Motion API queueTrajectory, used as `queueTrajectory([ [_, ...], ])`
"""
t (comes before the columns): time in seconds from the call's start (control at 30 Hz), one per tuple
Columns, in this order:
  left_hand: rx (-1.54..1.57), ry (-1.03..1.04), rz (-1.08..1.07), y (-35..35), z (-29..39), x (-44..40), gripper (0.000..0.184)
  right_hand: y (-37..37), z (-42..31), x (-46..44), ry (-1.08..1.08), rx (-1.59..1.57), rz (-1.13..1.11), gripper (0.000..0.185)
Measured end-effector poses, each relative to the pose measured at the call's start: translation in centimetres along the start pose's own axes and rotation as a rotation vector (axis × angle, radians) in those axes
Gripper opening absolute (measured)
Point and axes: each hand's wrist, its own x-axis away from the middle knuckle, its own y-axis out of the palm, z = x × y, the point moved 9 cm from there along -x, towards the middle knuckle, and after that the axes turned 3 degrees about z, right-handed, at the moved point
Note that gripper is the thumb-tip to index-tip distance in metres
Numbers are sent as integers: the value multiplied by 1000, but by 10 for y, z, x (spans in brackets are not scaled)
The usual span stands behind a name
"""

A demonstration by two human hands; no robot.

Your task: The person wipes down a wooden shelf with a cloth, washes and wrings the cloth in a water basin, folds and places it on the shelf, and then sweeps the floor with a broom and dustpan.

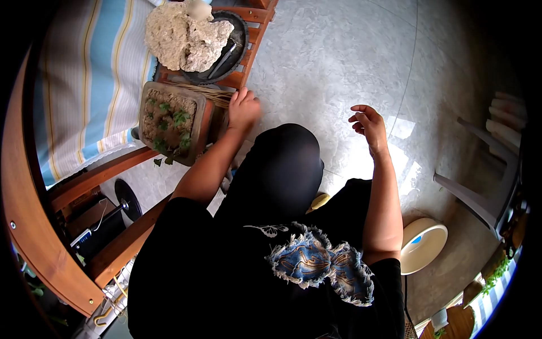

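My left hand [244,110] is at the ends of some thin sticks [206,92] beside the planter, its fingers bent together; what they hold, if anything, is hidden. Just left of it, a rectangular planter [196,127] of soil bears small green plants [180,117]. My right hand [370,125] hovers over the grey floor with its fingers curved and apart, nothing between them. Above the planter, a pale rough rock [183,39] rests on a round black tray [240,37], with a slim dark tool [222,61] lying next to the rock.
A wooden slatted stand [257,16] carries the tray. Striped cloth [99,73] covers the upper left, next to a wooden frame [42,226]. A cream basin [426,257] sits on the floor at lower right, below a grey chair or stool leg [466,198].
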Motion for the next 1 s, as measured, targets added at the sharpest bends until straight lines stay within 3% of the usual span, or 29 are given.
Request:
queueTrajectory([
  [0.1,-22,-35,128,-11,-14,5,11,1,0,-3,-4,4,-6,24],
  [0.43,-55,-235,-46,-4,-49,9,9,-1,-5,3,-17,-3,-2,23],
  [0.5,132,-283,-1,-14,-50,8,27,-2,-5,3,-15,-6,1,23],
  [0.53,133,-282,-1,-16,-48,4,27,-2,-5,3,-14,-8,0,23],
  [0.6,455,-172,49,-23,-31,-4,42,-3,-3,3,-10,0,2,23],
  [0.63,454,-173,50,-19,-31,-3,42,-4,-2,2,-7,8,2,23],
  [0.7,381,20,-60,-3,-13,1,44,-4,-2,3,-5,10,4,23],
  [0.8,280,104,-90,13,-9,7,37,-3,-4,3,-1,5,4,23],
  [0.93,105,87,-165,38,-24,13,29,-4,-8,8,1,11,3,24],
  [1.0,72,95,-81,28,-27,13,24,-6,-9,8,1,17,9,24],
])
